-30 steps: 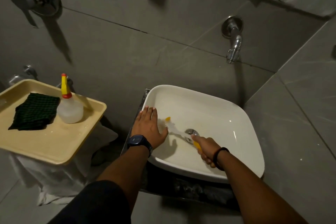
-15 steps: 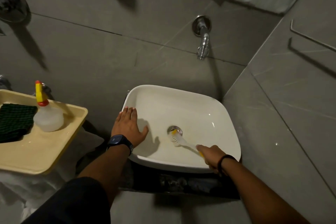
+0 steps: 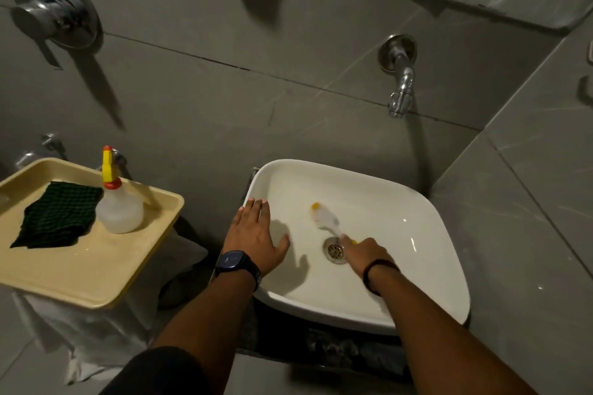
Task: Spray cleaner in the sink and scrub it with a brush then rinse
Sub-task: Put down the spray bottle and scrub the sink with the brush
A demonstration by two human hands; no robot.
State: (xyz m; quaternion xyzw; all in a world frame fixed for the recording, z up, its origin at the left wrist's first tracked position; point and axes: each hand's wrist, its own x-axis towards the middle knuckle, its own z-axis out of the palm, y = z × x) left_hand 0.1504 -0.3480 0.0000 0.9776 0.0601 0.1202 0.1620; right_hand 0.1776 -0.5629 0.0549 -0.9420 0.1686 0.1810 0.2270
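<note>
A white square sink (image 3: 426,224) sits below a chrome wall tap (image 3: 399,86). My right hand (image 3: 364,253) is inside the basin, closed around the yellow handle of a small brush (image 3: 324,218). The brush's white head with a yellow tip lies blurred on the basin floor, up and left of the metal drain (image 3: 334,249). My left hand (image 3: 255,236), with a dark watch on its wrist, rests flat on the sink's left rim, fingers spread. The clear spray bottle (image 3: 118,205) with a yellow nozzle stands on a cream tray (image 3: 80,269) at the left.
A dark green checked cloth (image 3: 56,215) lies on the tray beside the bottle. A chrome shower mixer (image 3: 53,13) is mounted on the grey tiled wall at upper left. A second tiled wall closes in on the right of the sink.
The brush head has moved from beside the drain up and left across the basin floor, with my right hand following to the drain. My left hand stays on the rim.
</note>
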